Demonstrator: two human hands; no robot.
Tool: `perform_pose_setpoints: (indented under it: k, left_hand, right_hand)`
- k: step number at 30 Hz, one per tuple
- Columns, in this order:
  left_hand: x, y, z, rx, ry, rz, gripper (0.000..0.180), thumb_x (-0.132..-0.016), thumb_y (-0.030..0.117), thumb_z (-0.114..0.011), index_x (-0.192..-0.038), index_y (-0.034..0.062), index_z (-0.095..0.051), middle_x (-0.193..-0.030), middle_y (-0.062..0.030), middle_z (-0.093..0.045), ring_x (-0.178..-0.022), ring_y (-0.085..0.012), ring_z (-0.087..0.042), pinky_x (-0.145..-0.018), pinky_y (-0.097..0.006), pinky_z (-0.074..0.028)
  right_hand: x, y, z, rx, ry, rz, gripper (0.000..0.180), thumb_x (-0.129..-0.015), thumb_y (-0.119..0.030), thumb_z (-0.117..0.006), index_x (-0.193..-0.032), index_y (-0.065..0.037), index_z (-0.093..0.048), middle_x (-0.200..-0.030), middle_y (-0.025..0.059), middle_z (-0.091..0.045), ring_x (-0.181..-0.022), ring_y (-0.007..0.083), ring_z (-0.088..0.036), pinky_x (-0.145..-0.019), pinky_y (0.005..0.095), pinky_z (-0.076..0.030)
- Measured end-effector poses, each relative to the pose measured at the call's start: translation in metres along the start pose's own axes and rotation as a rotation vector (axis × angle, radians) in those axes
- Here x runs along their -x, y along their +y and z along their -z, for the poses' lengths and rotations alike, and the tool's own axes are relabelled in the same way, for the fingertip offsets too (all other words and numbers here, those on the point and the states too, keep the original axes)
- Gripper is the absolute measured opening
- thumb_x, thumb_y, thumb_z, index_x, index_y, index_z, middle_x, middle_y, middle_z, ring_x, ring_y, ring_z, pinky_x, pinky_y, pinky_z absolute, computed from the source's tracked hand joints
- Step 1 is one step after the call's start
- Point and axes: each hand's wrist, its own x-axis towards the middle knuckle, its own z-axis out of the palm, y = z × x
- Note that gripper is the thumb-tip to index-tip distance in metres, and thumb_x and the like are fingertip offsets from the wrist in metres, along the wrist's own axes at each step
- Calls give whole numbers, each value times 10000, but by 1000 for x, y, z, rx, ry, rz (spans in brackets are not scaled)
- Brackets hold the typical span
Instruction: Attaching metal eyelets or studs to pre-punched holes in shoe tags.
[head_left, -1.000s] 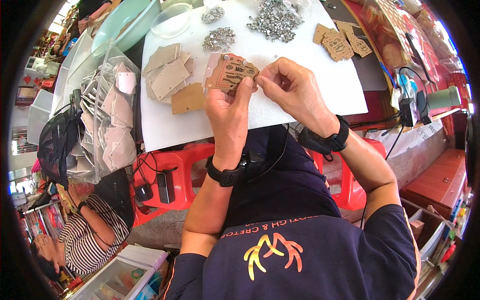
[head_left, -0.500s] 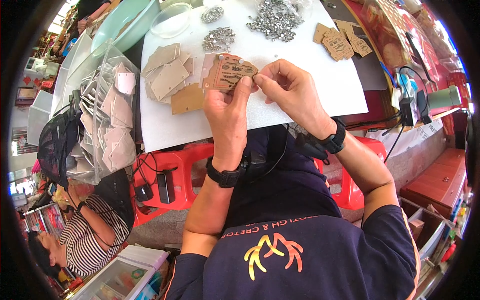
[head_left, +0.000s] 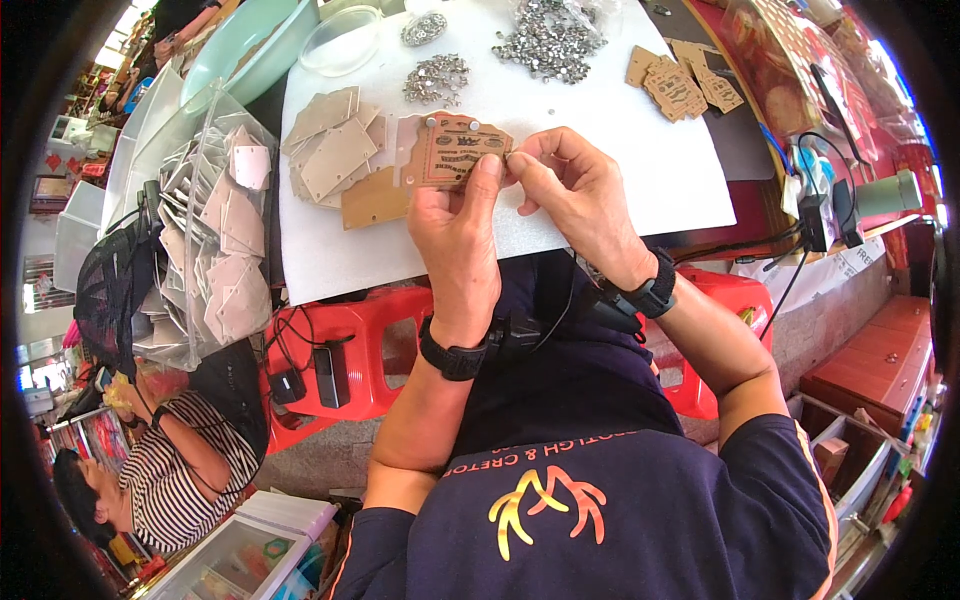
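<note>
Between its thumb and fingers, my left hand (head_left: 456, 235) grips a brown printed board (head_left: 450, 150) with scalloped edges, above the white work sheet (head_left: 640, 190). Two round metal studs show along its upper edge, and a pale piece lies against its left side. At the board's right edge, my right hand (head_left: 578, 195) is pinched closed; whatever is in that pinch is hidden. Left of the board lie a stack of grey-beige boards (head_left: 338, 150) and a plain brown board (head_left: 372, 200). Beyond the hands are a small heap of metal studs (head_left: 436, 78) and a larger one (head_left: 550, 45).
Several printed brown pieces (head_left: 672, 88) lie at the far right of the sheet. A clear bin (head_left: 190, 345) full of beige boards and a teal basin (head_left: 240, 55) stand left. Red stools (head_left: 345, 400) are below the table edge. A person in stripes (head_left: 190, 470) is at lower left.
The printed board has tilted so that more of its face shows. My right hand has shifted slightly down, still at the board's right edge. Both forearms have moved a little.
</note>
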Motion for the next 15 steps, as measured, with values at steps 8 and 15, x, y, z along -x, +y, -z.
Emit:
perform_pose_setpoints:
  k: [8,15]
  left_hand:
    - [2,4,-3,-14,-20,-13,259,-932,34,-599,-1182,-20,-559,-1089,-85,-632,-963,-143,-613,-864,-302,-505]
    - [6,7,-7,-9,-28,-99,309,-936,12,-579,-1236,-24,-517,-1101,-84,-625,-968,-132,-608,-857,-279,-497]
  right_hand:
    - [2,0,-4,-124,5,2,168,-934,-142,-634,-974,19,-607,-805,37,-668,-653,50,-583,-575,196,-489]
    - [7,0,-12,-226,25,35,155,-941,-126,-628,-1001,13,-596,-857,47,-673,-685,53,-593,-591,198,-504]
